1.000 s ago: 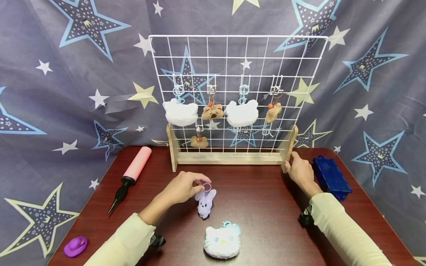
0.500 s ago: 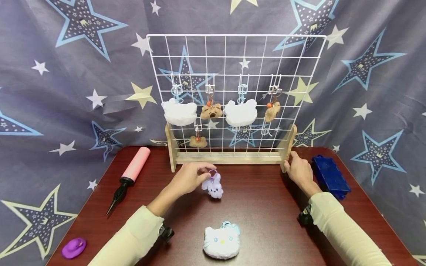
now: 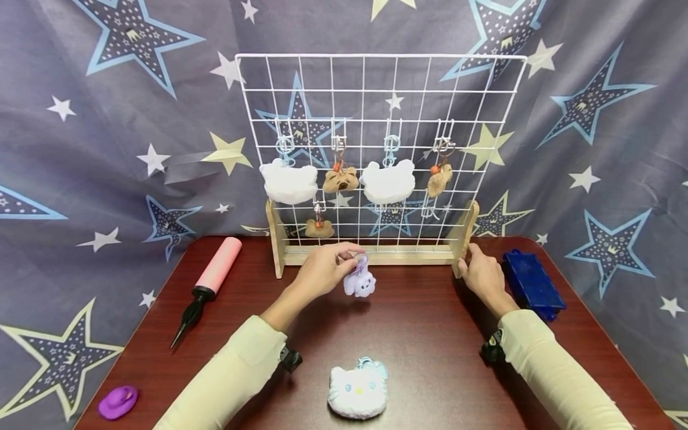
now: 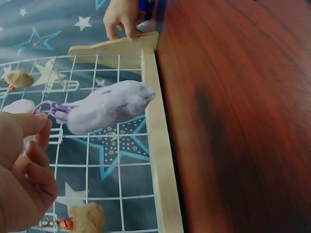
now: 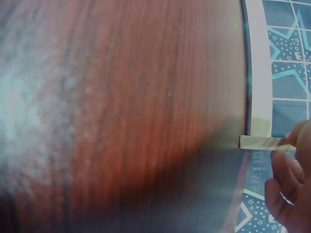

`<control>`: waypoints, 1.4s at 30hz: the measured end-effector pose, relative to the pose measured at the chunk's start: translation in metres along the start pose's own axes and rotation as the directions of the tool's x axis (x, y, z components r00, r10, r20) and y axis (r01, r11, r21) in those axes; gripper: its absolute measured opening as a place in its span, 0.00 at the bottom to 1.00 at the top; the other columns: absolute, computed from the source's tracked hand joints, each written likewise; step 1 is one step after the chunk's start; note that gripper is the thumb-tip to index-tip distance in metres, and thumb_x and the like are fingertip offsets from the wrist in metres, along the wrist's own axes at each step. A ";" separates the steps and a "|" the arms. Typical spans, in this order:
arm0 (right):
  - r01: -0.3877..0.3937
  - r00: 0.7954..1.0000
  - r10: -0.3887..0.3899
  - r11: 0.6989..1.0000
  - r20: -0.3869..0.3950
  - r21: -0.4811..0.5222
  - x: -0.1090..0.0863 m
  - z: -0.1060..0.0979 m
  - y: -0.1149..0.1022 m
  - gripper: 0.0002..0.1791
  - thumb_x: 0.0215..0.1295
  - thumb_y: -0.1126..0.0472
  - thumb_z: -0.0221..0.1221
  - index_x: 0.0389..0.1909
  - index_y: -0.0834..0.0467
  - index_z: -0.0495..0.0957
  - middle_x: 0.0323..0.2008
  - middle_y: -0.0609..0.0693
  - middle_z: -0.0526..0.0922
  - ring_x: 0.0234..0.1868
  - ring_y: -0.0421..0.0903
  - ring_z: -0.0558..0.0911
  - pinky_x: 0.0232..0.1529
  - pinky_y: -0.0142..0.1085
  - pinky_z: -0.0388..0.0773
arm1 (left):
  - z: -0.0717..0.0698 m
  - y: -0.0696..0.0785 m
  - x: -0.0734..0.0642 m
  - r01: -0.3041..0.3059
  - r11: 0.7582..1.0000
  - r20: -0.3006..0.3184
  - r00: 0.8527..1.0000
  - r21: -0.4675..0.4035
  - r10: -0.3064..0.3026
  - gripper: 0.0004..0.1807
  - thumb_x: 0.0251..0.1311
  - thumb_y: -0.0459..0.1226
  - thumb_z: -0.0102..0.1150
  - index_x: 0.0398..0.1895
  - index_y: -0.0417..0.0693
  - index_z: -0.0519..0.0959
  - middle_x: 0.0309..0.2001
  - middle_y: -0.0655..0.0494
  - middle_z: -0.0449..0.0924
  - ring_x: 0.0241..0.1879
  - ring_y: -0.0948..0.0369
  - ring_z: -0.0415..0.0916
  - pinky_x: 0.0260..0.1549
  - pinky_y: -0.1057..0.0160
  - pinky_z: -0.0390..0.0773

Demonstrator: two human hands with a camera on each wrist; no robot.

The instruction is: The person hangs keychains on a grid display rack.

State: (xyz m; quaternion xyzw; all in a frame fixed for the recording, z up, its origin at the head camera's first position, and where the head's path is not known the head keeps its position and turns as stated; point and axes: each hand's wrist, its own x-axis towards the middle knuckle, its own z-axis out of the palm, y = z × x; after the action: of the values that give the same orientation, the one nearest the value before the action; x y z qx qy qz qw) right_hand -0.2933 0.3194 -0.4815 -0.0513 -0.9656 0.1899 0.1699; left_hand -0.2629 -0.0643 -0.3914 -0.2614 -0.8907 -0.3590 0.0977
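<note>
My left hand (image 3: 326,267) pinches the purple ring (image 4: 44,105) of a lilac plush bunny keychain (image 3: 360,283), which dangles in front of the rack's wooden base bar. In the left wrist view the bunny (image 4: 111,106) stretches out from my fingertips, its back towards the camera. My right hand (image 3: 485,276) grips the right wooden foot (image 3: 465,239) of the white wire grid rack (image 3: 380,91); the right wrist view shows thumb and fingers at that foot (image 5: 262,142). A white plush cat-face keychain (image 3: 358,391) lies on the table nearer to me.
White plush keychains (image 3: 291,181) and brown bear keychains (image 3: 341,180) hang from hooks on the grid. A pink and black balloon pump (image 3: 217,266) and a purple hat-like object (image 3: 118,402) lie on the left. A blue case (image 3: 533,283) lies beyond my right hand.
My left hand has lifted the bunny keychain off the table and carried it forward and to the right, towards the rack. My right hand stays at the rack's foot.
</note>
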 end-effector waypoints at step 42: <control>-0.010 1.000 0.010 1.000 -0.011 0.013 -0.001 0.001 -0.002 0.19 0.68 0.53 0.59 0.55 0.58 0.73 0.42 0.71 0.86 0.38 0.73 0.84 0.35 0.63 0.78 | 0.021 0.021 0.078 0.070 0.987 -0.208 0.973 -0.146 -0.100 0.14 0.65 0.39 0.66 0.52 0.63 0.86 0.35 0.60 0.90 0.19 0.67 0.71 0.15 0.69 0.64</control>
State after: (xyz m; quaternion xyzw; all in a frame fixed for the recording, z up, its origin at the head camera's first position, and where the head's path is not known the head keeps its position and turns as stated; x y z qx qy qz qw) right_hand -0.2930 0.3175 -0.4814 -0.0560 -0.9632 0.1966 0.1744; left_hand -0.3171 -0.0063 -0.3661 -0.1887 -0.8584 -0.4496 0.1593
